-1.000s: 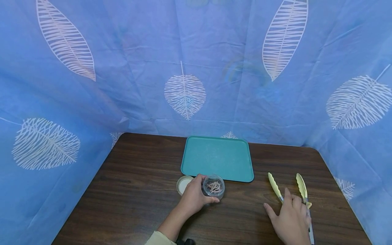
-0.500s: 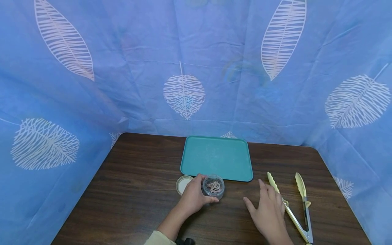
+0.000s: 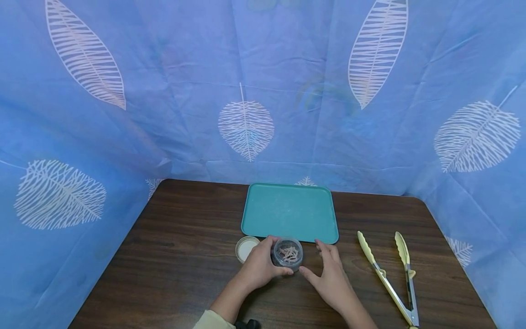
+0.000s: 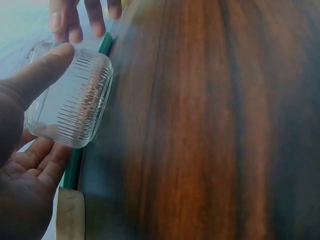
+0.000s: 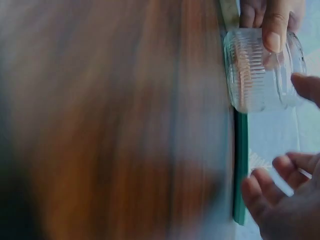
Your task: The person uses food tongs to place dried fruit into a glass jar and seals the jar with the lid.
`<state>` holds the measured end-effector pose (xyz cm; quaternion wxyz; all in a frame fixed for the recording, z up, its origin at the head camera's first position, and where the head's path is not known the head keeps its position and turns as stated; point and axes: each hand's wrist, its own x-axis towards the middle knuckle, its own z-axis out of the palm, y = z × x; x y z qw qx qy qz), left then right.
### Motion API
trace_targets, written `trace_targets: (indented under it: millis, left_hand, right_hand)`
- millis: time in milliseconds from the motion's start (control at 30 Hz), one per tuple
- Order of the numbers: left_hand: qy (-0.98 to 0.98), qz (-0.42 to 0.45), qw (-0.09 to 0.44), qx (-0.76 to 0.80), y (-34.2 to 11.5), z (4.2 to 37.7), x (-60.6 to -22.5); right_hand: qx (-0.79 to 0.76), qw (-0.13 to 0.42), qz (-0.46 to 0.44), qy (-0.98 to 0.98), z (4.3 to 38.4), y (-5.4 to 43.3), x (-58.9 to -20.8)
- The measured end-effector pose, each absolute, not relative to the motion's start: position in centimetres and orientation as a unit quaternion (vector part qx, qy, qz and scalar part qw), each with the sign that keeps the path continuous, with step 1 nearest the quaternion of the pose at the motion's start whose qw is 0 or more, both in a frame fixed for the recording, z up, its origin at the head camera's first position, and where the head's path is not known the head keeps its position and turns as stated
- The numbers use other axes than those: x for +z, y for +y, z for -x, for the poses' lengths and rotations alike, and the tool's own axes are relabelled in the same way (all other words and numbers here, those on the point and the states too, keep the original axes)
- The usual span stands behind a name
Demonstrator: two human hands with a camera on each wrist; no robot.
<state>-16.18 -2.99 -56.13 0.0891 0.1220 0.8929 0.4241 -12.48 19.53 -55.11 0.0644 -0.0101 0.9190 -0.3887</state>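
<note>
A clear ribbed jar, lidless, holds several small pale-brown pieces at its bottom; their exact kind is too small to tell. My left hand grips the jar from its left side, with the thumb across the near side and fingers behind. To the right of the jar, my right hand is spread, its thumb close to the glass and its fingers apart from it. The right wrist view shows the jar beyond those loose fingers. A round lid lies upturned just left of the left hand.
Behind the jar lies a teal tray on the dark wooden table. Metal tongs with pale yellow tips rest spread apart at the right. Blue cloth with white leaf prints hangs around the back and sides.
My right hand has moved left, away from over the tongs to beside the jar, leaving the tongs on the table. The left hand keeps its grip on the jar.
</note>
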Motion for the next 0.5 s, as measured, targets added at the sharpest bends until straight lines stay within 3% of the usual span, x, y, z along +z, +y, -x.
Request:
trace_targets:
  millis: [500]
  left_hand:
    - [0.882, -0.149, 0.112, 0.432, -3.2, 16.5, -56.3]
  right_hand:
    - [-0.512, 0.117, 0.054, 0.849, 14.3, 17.9, -55.7]
